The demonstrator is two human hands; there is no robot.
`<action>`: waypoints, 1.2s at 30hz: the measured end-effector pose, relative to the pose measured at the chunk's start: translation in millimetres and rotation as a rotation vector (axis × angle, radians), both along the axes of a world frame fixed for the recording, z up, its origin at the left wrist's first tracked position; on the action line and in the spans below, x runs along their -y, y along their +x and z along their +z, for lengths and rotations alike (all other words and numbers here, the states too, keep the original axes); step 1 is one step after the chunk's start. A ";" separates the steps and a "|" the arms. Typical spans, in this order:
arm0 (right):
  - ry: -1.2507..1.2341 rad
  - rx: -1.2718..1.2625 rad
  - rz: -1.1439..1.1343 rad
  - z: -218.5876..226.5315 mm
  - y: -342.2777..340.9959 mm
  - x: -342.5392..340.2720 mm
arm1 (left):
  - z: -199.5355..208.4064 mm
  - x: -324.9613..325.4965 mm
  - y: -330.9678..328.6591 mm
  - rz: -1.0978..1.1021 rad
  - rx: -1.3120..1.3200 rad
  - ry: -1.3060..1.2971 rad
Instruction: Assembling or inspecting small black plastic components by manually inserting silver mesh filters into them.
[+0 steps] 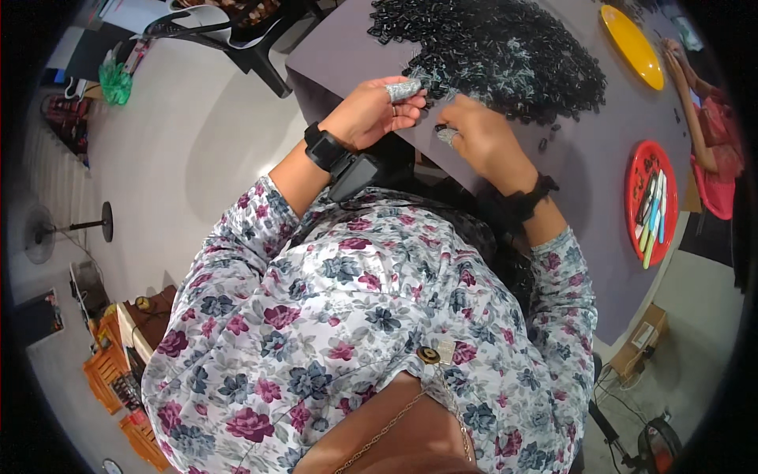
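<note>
Over the near edge of the table, my left hand (379, 113) is closed in a pinch, its thumb wrapped in silver-grey tape. Whatever sits between those fingertips is too small to make out. My right hand (483, 141) is close beside it, fingers curled together and slightly blurred. A grey wrapping shows on its thumb too, with a small dark bit at the fingertips that I cannot name. Just beyond both hands spreads a large pile of small black pieces (545, 59), with thin grey-white scraps (513, 79) scattered among them.
The purple-grey table (588, 174) bears a yellow oval tray (632, 47) and a red tray (638, 229) holding several knives (652, 209) and dark bits. Another person's arm (695, 118) rests at the far right. A black chair (257, 59) stands left of the table.
</note>
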State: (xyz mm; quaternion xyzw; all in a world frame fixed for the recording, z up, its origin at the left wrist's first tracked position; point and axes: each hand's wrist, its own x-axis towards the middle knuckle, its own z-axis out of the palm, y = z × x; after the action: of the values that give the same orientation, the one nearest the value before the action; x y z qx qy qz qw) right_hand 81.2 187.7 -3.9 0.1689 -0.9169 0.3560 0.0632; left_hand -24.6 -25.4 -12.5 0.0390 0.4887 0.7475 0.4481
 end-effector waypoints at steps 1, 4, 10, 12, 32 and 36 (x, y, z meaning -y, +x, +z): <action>0.040 0.021 -0.012 -0.7 -1.7 2.0 | 0.0 -0.3 0.1 -0.005 -0.006 -0.003; 0.019 -0.009 -0.036 5.8 -1.9 6.3 | 2.2 1.3 2.2 -0.043 -0.046 -0.050; -0.618 0.295 -0.117 -6.5 -5.0 -10.9 | 3.3 -5.6 7.0 -0.045 -0.132 -0.074; -0.815 0.356 -0.097 -3.8 -5.4 -11.9 | 8.1 -8.8 11.5 -0.041 -0.139 -0.077; -0.852 0.150 0.044 21.9 0.3 -17.0 | 35.1 -25.9 24.2 -0.047 -0.623 -0.033; -0.821 0.222 0.013 20.5 -8.9 -20.2 | 31.4 -29.0 10.1 -0.150 -0.667 -0.156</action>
State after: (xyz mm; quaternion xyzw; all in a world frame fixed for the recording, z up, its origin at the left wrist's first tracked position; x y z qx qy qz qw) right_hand 72.3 207.8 16.6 0.0963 -0.6991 0.7081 0.0239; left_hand -14.4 3.6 19.0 0.2825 0.6598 0.6189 0.3190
